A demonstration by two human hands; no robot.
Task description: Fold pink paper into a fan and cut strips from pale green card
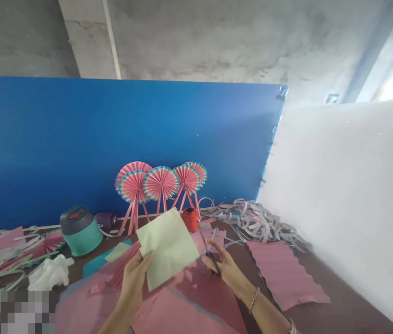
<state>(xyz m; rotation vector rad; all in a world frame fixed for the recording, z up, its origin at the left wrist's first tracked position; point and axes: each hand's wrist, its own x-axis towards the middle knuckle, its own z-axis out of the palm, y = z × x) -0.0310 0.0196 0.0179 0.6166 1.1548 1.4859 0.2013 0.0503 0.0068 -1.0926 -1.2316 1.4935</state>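
My left hand (137,273) pinches a pale yellow-green sheet of paper (170,246) at its lower left side, thumb on top. The sheet is tilted above the table. My right hand (222,264) has its fingers in the handles of a pair of scissors (204,239), blades pointing up and away, just right of the sheet and apart from it. Under both hands lie pink paper sheets (182,306). A folded pink paper strip bundle (123,269) lies beside my left hand. Right behind the sheet stands a red spool of thread (190,220).
Several pleated pink paper fans (161,183) lean against the blue partition (60,139). A teal-and-grey jar (80,234), a purple object (106,219) and crumpled white plastic (52,272) stand left. Paper strip scraps (252,220) pile up at back right, near a pink sheet (288,273).
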